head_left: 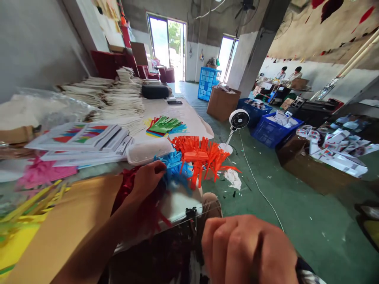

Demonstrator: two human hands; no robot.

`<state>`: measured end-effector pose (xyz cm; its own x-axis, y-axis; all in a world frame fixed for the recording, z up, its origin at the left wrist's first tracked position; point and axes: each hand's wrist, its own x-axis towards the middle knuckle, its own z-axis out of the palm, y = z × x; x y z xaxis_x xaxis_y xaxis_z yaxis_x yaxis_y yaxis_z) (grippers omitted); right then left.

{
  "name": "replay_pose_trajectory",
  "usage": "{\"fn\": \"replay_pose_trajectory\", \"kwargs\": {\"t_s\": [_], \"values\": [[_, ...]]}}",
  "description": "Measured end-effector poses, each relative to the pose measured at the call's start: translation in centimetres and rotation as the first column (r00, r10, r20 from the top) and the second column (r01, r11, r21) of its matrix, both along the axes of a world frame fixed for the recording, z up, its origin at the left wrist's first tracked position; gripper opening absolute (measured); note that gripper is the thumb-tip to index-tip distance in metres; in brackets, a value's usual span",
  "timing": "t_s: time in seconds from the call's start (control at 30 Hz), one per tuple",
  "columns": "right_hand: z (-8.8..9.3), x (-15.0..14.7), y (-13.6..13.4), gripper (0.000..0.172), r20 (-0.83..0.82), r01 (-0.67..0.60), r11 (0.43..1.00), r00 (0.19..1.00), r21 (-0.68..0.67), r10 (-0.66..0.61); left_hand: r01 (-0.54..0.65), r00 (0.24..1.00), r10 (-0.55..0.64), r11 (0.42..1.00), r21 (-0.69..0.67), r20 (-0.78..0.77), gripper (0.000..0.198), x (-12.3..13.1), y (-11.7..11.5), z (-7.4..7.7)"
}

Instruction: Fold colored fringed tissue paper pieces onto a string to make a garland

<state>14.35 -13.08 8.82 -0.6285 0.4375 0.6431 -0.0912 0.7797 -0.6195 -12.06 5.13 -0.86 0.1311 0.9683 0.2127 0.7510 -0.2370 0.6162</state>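
My left hand (147, 177) reaches across the table edge with its fingers curled together against blue fringed tissue paper (175, 165). Whatever its fingertips pinch is hidden. Dark red fringed paper (130, 185) lies under and beside that wrist, partly blurred. Just beyond the blue strips is an orange fringed paper bundle (197, 154), its strips hanging over the edge. My right hand (248, 246) is close to the camera, above my lap, closed in a fist. Its fingertips face away, so I cannot see what they hold. A thin pale line passes near a small black clip-like part (191, 213).
Green, yellow and blue fringed sheets (166, 125) lie farther up the table, near printed sheets (89, 136) and a translucent white tray (149, 151). A white fan (239, 119) stands on the right. Blue crates (268, 132) and cardboard boxes (222, 103) line the floor. Two people sit far back.
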Motion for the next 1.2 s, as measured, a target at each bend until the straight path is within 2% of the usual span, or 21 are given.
{"fn": "replay_pose_trajectory", "kwargs": {"t_s": [0.13, 0.17, 0.2, 0.27, 0.33, 0.4, 0.47, 0.7, 0.83, 0.97, 1.07, 1.2], "values": [[-0.9, -2.4, 4.4, 0.01, -0.139, 0.139, 0.989, 0.98, -0.053, -0.145, 0.069, 0.982, -0.061, 0.997, -0.04, 0.179, 0.024, -0.3, 0.6, -0.2], [-1.5, -3.1, 6.0, 0.01, -0.133, 0.201, 0.977, 0.969, -0.069, -0.208, 0.084, 0.973, -0.072, 0.995, -0.047, 0.219, 0.027, -0.3, 0.7, -0.1], [-2.3, -3.7, 7.7, 0.013, -0.085, 0.316, 0.947, 0.943, -0.065, -0.321, 0.101, 0.963, -0.084, 0.993, -0.054, 0.256, 0.029, -0.3, 0.6, 0.0], [-4.3, -4.8, 11.2, 0.016, 0.097, 0.45, 0.892, 0.887, 0.044, -0.452, 0.132, 0.946, -0.107, 0.989, -0.062, 0.307, 0.032, -0.3, 0.4, 0.2], [-6.3, -5.7, 14.3, 0.018, 0.299, 0.525, 0.826, 0.771, 0.204, -0.563, 0.139, 0.937, -0.115, 0.989, -0.049, 0.33, 0.032, -0.3, 0.0, 0.4], [-8.0, -6.4, 16.4, 0.022, 0.424, 0.54, 0.763, 0.634, 0.355, -0.647, 0.113, 0.937, -0.099, 0.993, -0.022, 0.335, 0.031, -0.3, -0.4, 0.5], [-9.0, -6.8, 17.7, 0.023, 0.469, 0.528, 0.735, 0.567, 0.425, -0.678, 0.084, 0.939, -0.077, 0.996, -0.004, 0.335, 0.028, -0.2, -0.7, 0.6], [-10.4, -6.8, 18.9, 0.022, 0.533, 0.413, 0.747, 0.527, 0.521, -0.663, 0.022, 0.967, -0.024, 1.0, 0.012, 0.254, 0.032, 0.1, -0.8, 0.9], [-11.2, -6.4, 19.2, 0.022, 0.573, 0.309, 0.771, 0.528, 0.557, -0.627, -0.018, 0.947, 0.014, 1.0, 0.008, 0.32, 0.032, -0.3, -0.7, 0.9], [-11.5, -6.1, 19.1, 0.024, 0.578, 0.232, 0.786, 0.566, 0.572, -0.588, -0.022, 0.923, 0.025, 1.0, -0.012, 0.384, 0.032, -1.0, -1.0, 1.1], [-11.6, -6.1, 18.9, 0.018, 0.564, 0.235, 0.787, 0.584, 0.571, -0.583, -0.017, 0.923, 0.016, 1.0, 0.0, 0.384, 0.033, -1.3, -1.4, 1.1], [-11.2, -6.3, 18.9, 0.019, 0.522, 0.321, 0.79, 0.612, 0.523, -0.594, -0.026, 0.925, 0.022, 1.0, 0.005, 0.378, 0.031, -1.5, -2.1, 1.0]]}}
